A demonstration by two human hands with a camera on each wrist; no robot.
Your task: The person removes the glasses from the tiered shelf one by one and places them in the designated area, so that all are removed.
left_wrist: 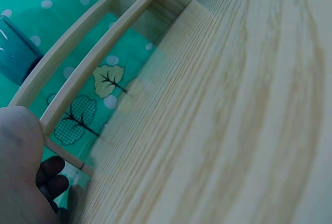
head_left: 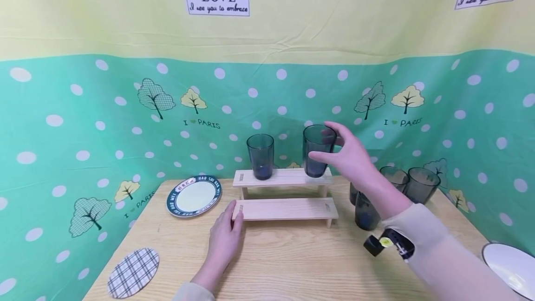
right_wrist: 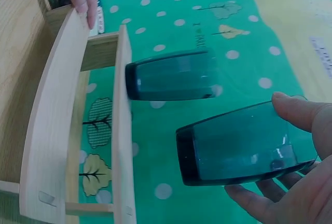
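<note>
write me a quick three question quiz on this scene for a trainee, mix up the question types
1. Multiple choice: what does the right grip hold?
A) a plate
B) a dark glass
C) a coaster

2. True or false: the dark glass in the right grip is resting on the upper board.

3. Short answer: which board does the left grip touch, and at which end?

Key:
1. B.
2. False; the right wrist view shows a gap between that glass and the upper board.
3. The lower board, at its left end.
</note>
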